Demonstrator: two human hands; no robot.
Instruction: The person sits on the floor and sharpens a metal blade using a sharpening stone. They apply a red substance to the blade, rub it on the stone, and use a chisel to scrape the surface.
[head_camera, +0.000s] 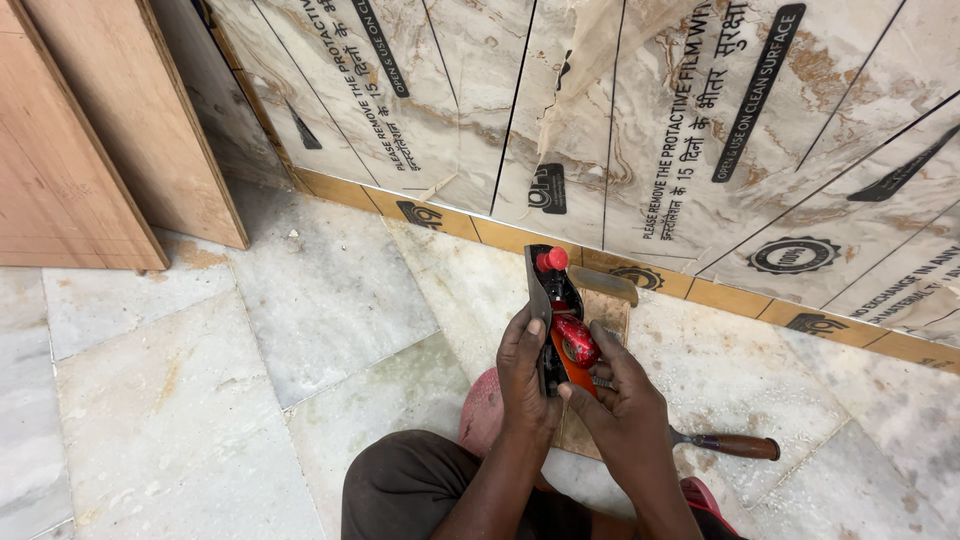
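Now you are gripping the red hand plane (560, 330) on both sides, left hand (527, 375) and right hand (625, 410) fingers clenched around its body

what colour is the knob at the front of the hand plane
Red. The knob sits at the far end of the plane, clearest in the head view.

Head camera, looking steeply down, close on floor (180, 420)

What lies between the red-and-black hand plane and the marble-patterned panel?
In the head view, a small wooden block lies between the hand plane and the panel.
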